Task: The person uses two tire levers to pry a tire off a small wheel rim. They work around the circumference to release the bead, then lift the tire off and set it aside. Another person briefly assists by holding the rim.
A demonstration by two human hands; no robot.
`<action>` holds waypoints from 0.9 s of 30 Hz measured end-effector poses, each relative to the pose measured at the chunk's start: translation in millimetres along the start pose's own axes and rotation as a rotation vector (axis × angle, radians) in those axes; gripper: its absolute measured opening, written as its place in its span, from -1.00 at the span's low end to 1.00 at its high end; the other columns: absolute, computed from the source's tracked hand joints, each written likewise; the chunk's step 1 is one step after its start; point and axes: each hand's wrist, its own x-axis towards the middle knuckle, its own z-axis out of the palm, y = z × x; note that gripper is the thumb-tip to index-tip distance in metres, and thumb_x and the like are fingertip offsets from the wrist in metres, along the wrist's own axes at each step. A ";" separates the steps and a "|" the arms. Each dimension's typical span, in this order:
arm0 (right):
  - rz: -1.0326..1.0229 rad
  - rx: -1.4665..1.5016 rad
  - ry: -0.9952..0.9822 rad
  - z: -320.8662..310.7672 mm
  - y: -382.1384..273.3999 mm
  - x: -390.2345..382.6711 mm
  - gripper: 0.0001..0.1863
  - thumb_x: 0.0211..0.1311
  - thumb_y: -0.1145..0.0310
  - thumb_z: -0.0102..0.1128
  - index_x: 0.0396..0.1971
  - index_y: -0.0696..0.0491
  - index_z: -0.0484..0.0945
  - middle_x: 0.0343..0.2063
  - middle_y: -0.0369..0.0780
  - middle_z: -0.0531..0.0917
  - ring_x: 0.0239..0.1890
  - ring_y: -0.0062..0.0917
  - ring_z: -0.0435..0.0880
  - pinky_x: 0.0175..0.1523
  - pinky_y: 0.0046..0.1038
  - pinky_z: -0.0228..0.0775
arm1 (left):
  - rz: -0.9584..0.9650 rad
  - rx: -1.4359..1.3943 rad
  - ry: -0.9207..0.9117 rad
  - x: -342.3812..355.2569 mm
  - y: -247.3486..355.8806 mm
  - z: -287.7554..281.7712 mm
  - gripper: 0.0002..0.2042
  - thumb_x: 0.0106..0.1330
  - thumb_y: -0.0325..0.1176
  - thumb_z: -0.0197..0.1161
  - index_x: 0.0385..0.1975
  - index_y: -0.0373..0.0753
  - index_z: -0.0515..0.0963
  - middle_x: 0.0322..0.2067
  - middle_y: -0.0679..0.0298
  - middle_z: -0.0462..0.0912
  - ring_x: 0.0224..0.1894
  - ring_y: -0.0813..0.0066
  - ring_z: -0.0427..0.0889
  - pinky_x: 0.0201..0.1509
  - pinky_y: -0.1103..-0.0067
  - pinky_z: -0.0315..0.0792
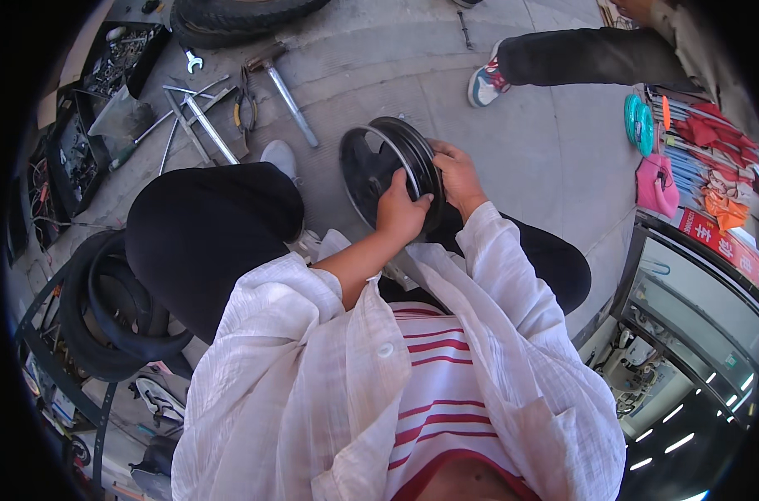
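Note:
Between my knees I hold a black wheel rim (364, 171) upright, its bare metal edges facing left and right. My left hand (402, 209) grips it from the near side, with the fingers reaching into the channel and the thumb pointing right. My right hand (458, 174) is closed on the rim's right edge, its fingers bent over the top. The rim's lower part is hidden behind my left hand and sleeve. No tire is on the rim.
On the floor ahead left lie a hammer (289, 100), pliers (246, 104), a wrench (193, 61) and crossed metal bars (204, 125). A tire (229, 21) lies beyond them. Black tubes (104, 301) are at left. Another person's leg (596, 57) stands far right, near a glass case (688, 275).

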 end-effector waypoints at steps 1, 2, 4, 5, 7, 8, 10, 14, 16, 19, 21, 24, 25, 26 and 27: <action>0.010 0.014 0.004 -0.4 -1.0 -1.6 -0.57 0.16 0.57 -0.07 0.05 0.36 0.45 -0.18 -0.10 0.65 -0.21 -0.49 0.66 -0.06 -0.52 0.51 | -0.002 0.004 -0.002 0.0 3.5 -1.3 -0.44 0.06 -0.33 0.36 0.07 -0.33 0.33 -0.26 -0.14 0.63 -0.16 -0.07 0.64 -0.08 0.28 0.48; 0.020 0.029 0.009 -0.8 -2.0 -3.4 -0.58 0.16 0.58 -0.06 0.05 0.35 0.45 -0.18 -0.11 0.65 -0.21 -0.49 0.66 -0.06 -0.52 0.51 | -0.005 0.008 -0.004 0.1 5.2 -1.6 -0.44 0.06 -0.33 0.37 0.07 -0.33 0.33 -0.26 -0.14 0.63 -0.17 -0.07 0.64 -0.08 0.28 0.48; 0.004 -0.031 0.025 -0.2 -4.4 -6.8 -0.59 0.17 0.58 -0.03 0.04 0.35 0.46 -0.18 -0.12 0.65 -0.22 -0.51 0.66 -0.07 -0.54 0.50 | -0.022 -0.015 -0.036 2.9 3.8 -0.6 -0.44 0.05 -0.32 0.37 0.07 -0.33 0.34 -0.28 -0.12 0.63 -0.18 -0.06 0.64 -0.09 0.28 0.48; -0.004 -0.061 0.031 -0.3 -5.3 -8.0 -0.60 0.18 0.57 -0.02 0.04 0.35 0.46 -0.18 -0.13 0.65 -0.22 -0.52 0.65 -0.07 -0.55 0.49 | -0.030 -0.027 -0.052 3.4 3.4 0.1 -0.44 0.05 -0.32 0.37 0.06 -0.33 0.35 -0.29 -0.11 0.64 -0.19 -0.05 0.65 -0.10 0.28 0.48; -0.043 -0.206 0.058 -5.3 -0.7 -7.9 -0.61 0.19 0.55 0.01 0.03 0.34 0.47 -0.19 -0.14 0.65 -0.23 -0.54 0.64 -0.07 -0.57 0.48 | -0.027 0.004 -0.048 2.1 3.8 1.8 -0.44 0.04 -0.32 0.38 0.06 -0.32 0.35 -0.32 -0.08 0.64 -0.22 -0.03 0.65 -0.11 0.29 0.49; -0.063 -0.278 0.070 -7.7 1.7 -7.8 -0.61 0.20 0.54 0.02 0.03 0.34 0.48 -0.19 -0.14 0.65 -0.23 -0.55 0.64 -0.08 -0.58 0.47 | -0.026 0.021 -0.046 1.7 4.3 2.4 -0.44 0.04 -0.33 0.38 0.06 -0.32 0.36 -0.34 -0.06 0.64 -0.23 -0.02 0.66 -0.12 0.29 0.49; -0.122 -0.355 0.147 -8.0 6.5 -7.5 -0.62 0.21 0.53 0.03 0.02 0.34 0.49 -0.19 -0.14 0.65 -0.23 -0.57 0.63 -0.08 -0.59 0.46 | -0.021 0.000 -0.084 1.1 5.3 1.7 -0.44 0.03 -0.33 0.39 0.05 -0.31 0.37 -0.37 -0.04 0.65 -0.26 0.00 0.66 -0.14 0.29 0.50; -0.099 -0.244 0.186 -4.8 8.2 -8.4 -0.63 0.22 0.52 0.03 0.01 0.34 0.50 -0.18 -0.13 0.66 -0.24 -0.55 0.64 -0.08 -0.58 0.48 | 0.002 -0.024 -0.107 0.7 3.1 2.9 -0.45 0.02 -0.34 0.39 0.04 -0.31 0.38 -0.40 -0.01 0.65 -0.28 0.02 0.67 -0.16 0.30 0.50; -0.051 -0.084 0.143 -9.2 9.2 -9.7 -0.63 0.21 0.53 0.04 0.01 0.34 0.50 -0.18 -0.12 0.66 -0.24 -0.52 0.65 -0.08 -0.56 0.50 | -0.035 -0.017 -0.117 -0.1 6.6 0.7 -0.47 0.02 -0.34 0.41 0.01 -0.32 0.41 -0.36 0.00 0.67 -0.27 0.06 0.68 -0.16 0.35 0.51; 0.002 0.056 0.062 -15.3 4.6 -11.8 -0.65 0.21 0.53 0.05 -0.02 0.34 0.51 -0.21 -0.11 0.66 -0.24 -0.48 0.66 -0.09 -0.53 0.53 | -0.021 -0.011 -0.106 0.3 5.9 1.4 -0.49 0.02 -0.34 0.41 -0.01 -0.32 0.42 -0.35 0.00 0.68 -0.26 0.07 0.69 -0.15 0.37 0.52; 0.040 0.073 0.066 -13.1 -0.6 -12.9 -0.67 0.18 0.54 0.06 -0.07 0.33 0.54 -0.25 -0.12 0.67 -0.27 -0.49 0.66 -0.12 -0.52 0.53 | 0.005 0.004 -0.087 0.9 1.8 3.7 -0.50 0.02 -0.35 0.41 -0.01 -0.32 0.43 -0.36 0.00 0.68 -0.28 0.07 0.69 -0.15 0.37 0.52; 0.054 -0.015 0.196 -9.0 -3.1 -11.1 -0.71 0.12 0.53 0.10 -0.16 0.32 0.59 -0.31 -0.13 0.68 -0.32 -0.51 0.66 -0.16 -0.53 0.50 | 0.014 0.027 -0.092 -1.0 0.4 6.7 -0.50 0.02 -0.34 0.41 -0.02 -0.31 0.43 -0.39 0.03 0.67 -0.31 0.09 0.69 -0.18 0.36 0.52; 0.023 -0.078 0.254 -7.3 1.0 -8.4 -0.72 0.10 0.52 0.12 -0.19 0.32 0.60 -0.32 -0.13 0.68 -0.33 -0.51 0.66 -0.17 -0.53 0.50 | 0.004 0.025 -0.114 -2.4 1.4 6.1 -0.50 0.02 -0.34 0.41 -0.02 -0.31 0.43 -0.39 0.03 0.67 -0.32 0.09 0.69 -0.19 0.36 0.52; -0.009 -0.140 0.311 -5.6 4.3 -5.9 -0.73 0.08 0.51 0.14 -0.22 0.32 0.61 -0.33 -0.13 0.68 -0.34 -0.50 0.65 -0.18 -0.52 0.49 | -0.007 0.023 -0.136 -3.0 2.1 5.8 -0.50 0.02 -0.34 0.41 -0.03 -0.31 0.43 -0.40 0.04 0.67 -0.33 0.10 0.68 -0.19 0.35 0.51; -0.027 -0.174 0.343 -4.4 6.8 -3.3 -0.73 0.06 0.50 0.16 -0.24 0.32 0.61 -0.35 -0.13 0.69 -0.35 -0.50 0.65 -0.18 -0.52 0.48 | -0.007 0.023 -0.137 -2.7 1.2 6.7 -0.50 0.02 -0.34 0.41 -0.03 -0.31 0.43 -0.41 0.04 0.66 -0.33 0.10 0.68 -0.20 0.35 0.51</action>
